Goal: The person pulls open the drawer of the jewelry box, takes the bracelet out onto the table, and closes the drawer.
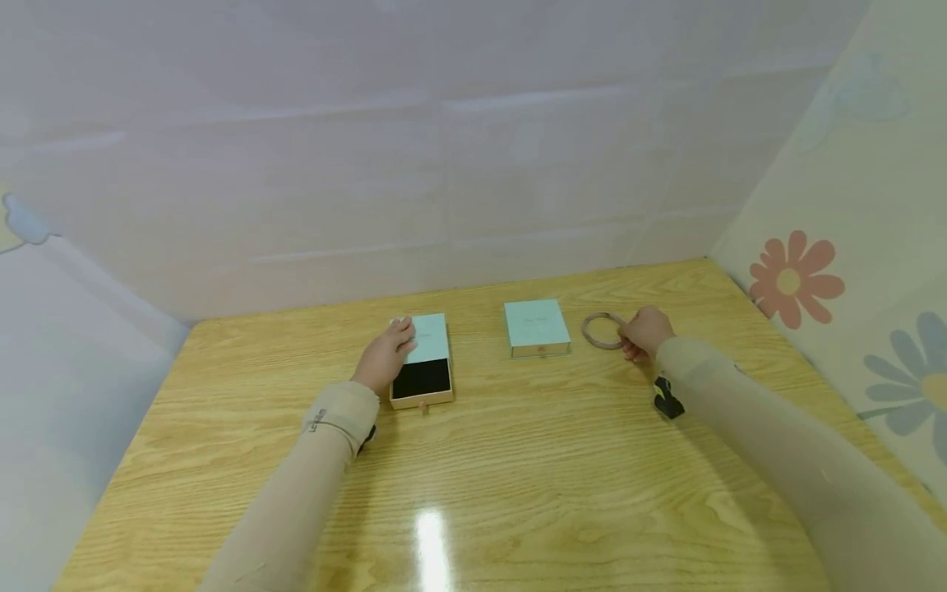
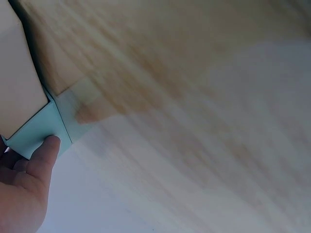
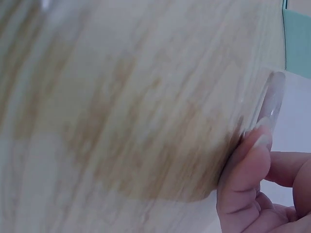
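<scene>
With its light teal sleeve (image 1: 427,339) lying flat, a jewellery box has its drawer pulled partly out toward me, baring a black lining (image 1: 420,379). My left hand (image 1: 383,355) grips that sleeve at its left side, fingers over the top. In the left wrist view a thumb (image 2: 47,150) presses the teal side; the other fingers are mostly hidden. Farther right, my right hand (image 1: 646,331) pinches the edge of a brownish-pink bangle (image 1: 594,337). The right wrist view shows the bangle (image 3: 275,94) as smooth and slightly translucent, between thumb and fingers.
A second teal jewellery box (image 1: 536,322), closed, sits between the two hands. The wooden table (image 1: 518,477) ends at a pale wall (image 1: 370,205) behind. On the right stands a panel with printed flowers (image 1: 795,281).
</scene>
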`<state>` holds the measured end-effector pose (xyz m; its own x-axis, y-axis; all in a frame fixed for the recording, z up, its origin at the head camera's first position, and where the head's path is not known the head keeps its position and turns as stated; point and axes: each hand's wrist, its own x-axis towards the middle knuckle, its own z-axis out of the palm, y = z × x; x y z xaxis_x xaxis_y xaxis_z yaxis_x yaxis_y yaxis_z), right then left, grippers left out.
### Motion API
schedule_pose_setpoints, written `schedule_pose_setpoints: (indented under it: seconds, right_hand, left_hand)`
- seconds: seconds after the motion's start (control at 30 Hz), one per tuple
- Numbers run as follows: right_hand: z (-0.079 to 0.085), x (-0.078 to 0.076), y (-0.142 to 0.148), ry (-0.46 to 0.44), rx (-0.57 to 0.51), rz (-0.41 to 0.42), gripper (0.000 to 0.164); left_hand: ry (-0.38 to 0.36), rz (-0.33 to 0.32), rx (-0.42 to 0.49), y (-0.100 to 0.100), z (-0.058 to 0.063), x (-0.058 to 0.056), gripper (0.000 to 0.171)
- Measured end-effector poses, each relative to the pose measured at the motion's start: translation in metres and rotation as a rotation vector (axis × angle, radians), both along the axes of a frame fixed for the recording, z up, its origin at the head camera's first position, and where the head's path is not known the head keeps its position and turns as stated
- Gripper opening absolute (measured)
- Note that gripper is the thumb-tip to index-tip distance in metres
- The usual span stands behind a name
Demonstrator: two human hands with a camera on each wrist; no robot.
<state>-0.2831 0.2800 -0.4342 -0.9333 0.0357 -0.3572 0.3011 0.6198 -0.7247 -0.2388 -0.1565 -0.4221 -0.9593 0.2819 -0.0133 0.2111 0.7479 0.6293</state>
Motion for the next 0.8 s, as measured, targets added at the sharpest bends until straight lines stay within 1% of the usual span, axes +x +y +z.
schedule_pose_setpoints:
  seconds: [0.23,0.37,0.5,0.67,0.8]
  right_hand:
    - [0.003,-0.002,0.001,-0.042,-0.035,0.002,0.021]
    - [0.005,-0.002,0.001,-0.049,-0.048,-0.001,0.021]
    - [0.005,0.0,0.001,-0.049,-0.071,0.006,0.023]
    - [0.006,0.005,0.001,-0.052,-0.125,-0.003,0.025]
    - [0.01,0.013,0.001,-0.041,-0.188,-0.01,0.026]
  left_hand:
    - [0.008,0.002,-0.01,0.0,0.002,-0.001,0.048]
    - [0.02,-0.001,-0.027,0.0,0.003,-0.001,0.048]
    - [0.017,0.004,-0.027,0.0,0.002,0.0,0.049]
    - [0.004,0.006,-0.02,0.001,0.001,0.001,0.049]
    - [-0.002,0.008,-0.009,0.001,0.0,0.001,0.049]
